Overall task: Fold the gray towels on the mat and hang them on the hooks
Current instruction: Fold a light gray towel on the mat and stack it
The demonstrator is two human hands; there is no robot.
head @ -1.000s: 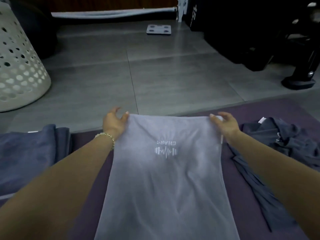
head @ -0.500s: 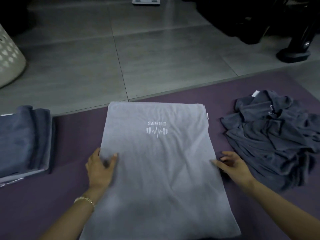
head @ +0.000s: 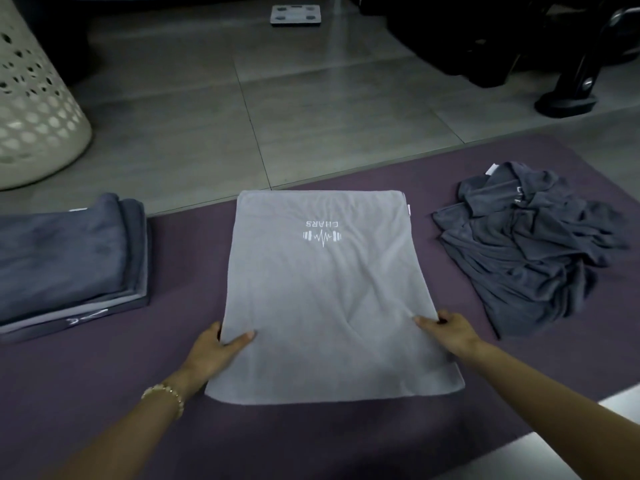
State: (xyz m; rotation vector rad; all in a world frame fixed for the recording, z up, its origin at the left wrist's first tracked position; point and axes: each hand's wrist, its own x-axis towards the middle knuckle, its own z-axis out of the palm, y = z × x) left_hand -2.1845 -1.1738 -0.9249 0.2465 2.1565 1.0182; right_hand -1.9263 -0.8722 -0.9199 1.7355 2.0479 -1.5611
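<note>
My fingers [head: 242, 339] on the left hand [head: 218, 344] pinch the left edge of the light gray towel [head: 322, 299]: the thumb lies on top and the other fingers are tucked under the cloth. My right hand [head: 450, 330] grips the opposite edge the same way, thumb on top, and the fabric puckers a little between the two grips.

At the upper left of the frame a pale perforated laundry basket [head: 31, 98] stands on the gray tiled floor [head: 311, 116]. Below it, at the left edge, a folded stack [head: 62, 258] of darker gray towels sits on the purple mat [head: 104, 393]. A gold bracelet [head: 166, 393] circles my left wrist at lower left.

The light gray towel lies flat in the middle of the mat, folded to a rectangle. Its white logo [head: 322, 233] reads upside down near the far edge. At the top centre a bathroom scale [head: 296, 14] rests on the floor.

To the right, apart from the flat towel, a crumpled heap [head: 526, 244] of dark gray towels lies on the mat. A black stand [head: 568, 102] rises at the upper right.
</note>
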